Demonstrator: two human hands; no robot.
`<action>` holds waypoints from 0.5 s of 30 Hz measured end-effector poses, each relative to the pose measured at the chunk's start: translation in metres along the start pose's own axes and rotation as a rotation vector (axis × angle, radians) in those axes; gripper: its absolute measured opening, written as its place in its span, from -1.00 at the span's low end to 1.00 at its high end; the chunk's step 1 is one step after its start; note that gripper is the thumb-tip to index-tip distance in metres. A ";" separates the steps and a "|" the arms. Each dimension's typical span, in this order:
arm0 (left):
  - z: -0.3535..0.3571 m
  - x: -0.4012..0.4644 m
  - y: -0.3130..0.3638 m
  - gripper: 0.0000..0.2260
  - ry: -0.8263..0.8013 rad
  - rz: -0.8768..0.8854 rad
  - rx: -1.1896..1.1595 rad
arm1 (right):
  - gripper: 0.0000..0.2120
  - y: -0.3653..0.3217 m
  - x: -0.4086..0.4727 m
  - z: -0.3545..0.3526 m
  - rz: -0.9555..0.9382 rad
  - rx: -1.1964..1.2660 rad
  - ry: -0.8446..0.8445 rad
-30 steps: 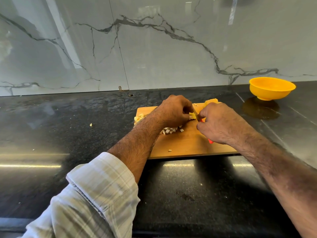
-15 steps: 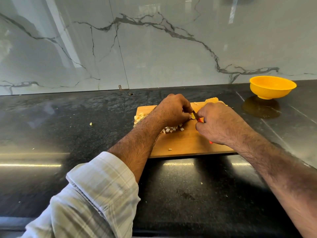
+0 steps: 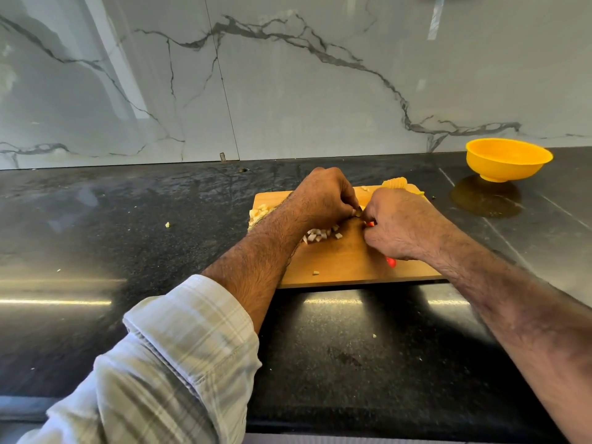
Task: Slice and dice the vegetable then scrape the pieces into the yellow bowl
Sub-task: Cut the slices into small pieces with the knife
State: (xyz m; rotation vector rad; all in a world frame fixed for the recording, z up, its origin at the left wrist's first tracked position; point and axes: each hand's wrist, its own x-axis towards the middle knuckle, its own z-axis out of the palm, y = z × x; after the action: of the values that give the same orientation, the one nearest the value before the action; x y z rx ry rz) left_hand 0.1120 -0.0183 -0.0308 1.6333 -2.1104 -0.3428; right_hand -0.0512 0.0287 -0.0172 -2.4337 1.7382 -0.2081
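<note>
A wooden cutting board [image 3: 352,267] lies on the black counter. Both hands meet over its middle. My left hand [image 3: 323,200] is curled, its fingertips pinching a small vegetable piece that is mostly hidden. My right hand [image 3: 400,225] grips a knife with a red handle [image 3: 391,261]; its blade is hidden between the hands. Small white diced pieces [image 3: 322,235] lie under my left wrist, and more dice [image 3: 259,213] sit at the board's left edge. Uncut yellow slices [image 3: 395,182] rest at the board's far edge. The yellow bowl [image 3: 507,160] stands apart at the back right.
A marble wall [image 3: 288,75] backs the dark counter [image 3: 128,219]. Stray bits lie on the counter at the left [image 3: 167,224] and near the front [image 3: 374,336]. One loose piece [image 3: 316,273] sits near the board's front edge.
The yellow piece seen between the hands a second ago is now covered by my fingers. Both hands have closed together slightly; the camera tipped a little.
</note>
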 end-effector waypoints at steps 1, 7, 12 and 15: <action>0.000 0.000 0.000 -0.93 -0.002 -0.006 -0.002 | -0.76 0.001 0.002 0.000 0.002 0.025 0.008; 0.002 0.000 0.004 -0.96 0.004 -0.017 0.038 | -0.78 0.013 0.004 -0.003 -0.008 0.099 -0.001; -0.003 -0.001 -0.008 -0.95 0.062 -0.041 0.095 | -0.81 0.018 -0.012 -0.014 -0.116 0.084 -0.108; -0.010 -0.005 -0.015 -0.93 0.071 -0.028 0.030 | -0.82 0.027 -0.015 -0.023 -0.130 0.119 -0.008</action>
State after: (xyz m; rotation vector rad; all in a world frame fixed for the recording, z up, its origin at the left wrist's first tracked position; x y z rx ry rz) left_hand 0.1308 -0.0173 -0.0305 1.6685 -2.0509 -0.2590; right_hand -0.0857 0.0330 0.0000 -2.4588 1.5192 -0.3067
